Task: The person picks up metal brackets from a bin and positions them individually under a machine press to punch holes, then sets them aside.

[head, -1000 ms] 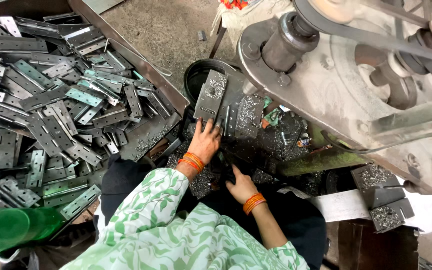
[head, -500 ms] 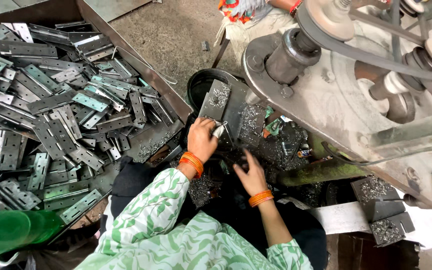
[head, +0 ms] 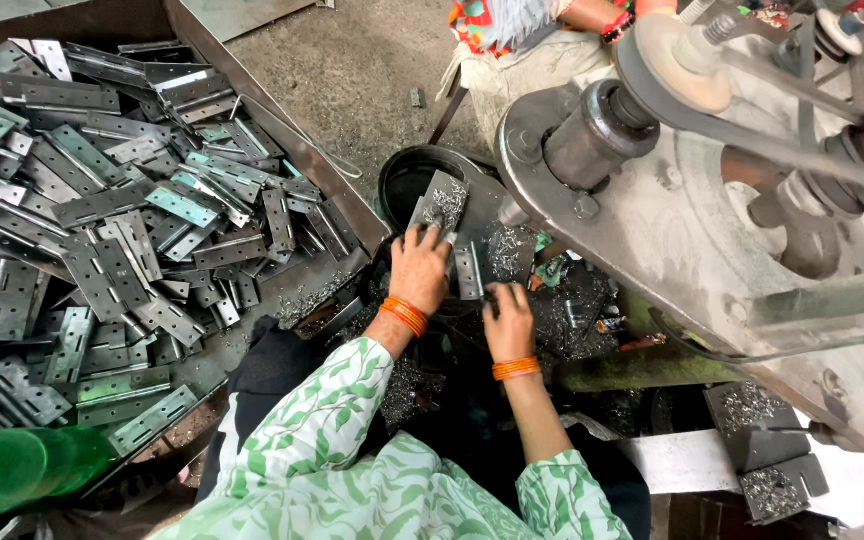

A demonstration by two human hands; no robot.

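Left hand (head: 420, 268): palm down, fingers spread and curled over the left edge of a grey steel hinge (head: 468, 270) lying flat on the work surface, which is littered with metal shavings (head: 508, 250). Right hand (head: 508, 320): fingers pressed together, tips at the hinge's lower right edge; whether they pinch it cannot be told. Orange bangles on both wrists.

The hinge sits just below the machine housing (head: 652, 250) and its pulley shaft (head: 592, 130), beside a tilted perforated plate (head: 440, 203) that leans at the rim of a black bucket (head: 402, 175).

Room: tight. Housing edge crowds the right side; the wall of the bin (head: 282, 120), heaped with finished hinges (head: 102, 230), closes the left. Open concrete floor (head: 352, 60) beyond the bucket. Another person's sleeve (head: 512, 20) at the top edge.
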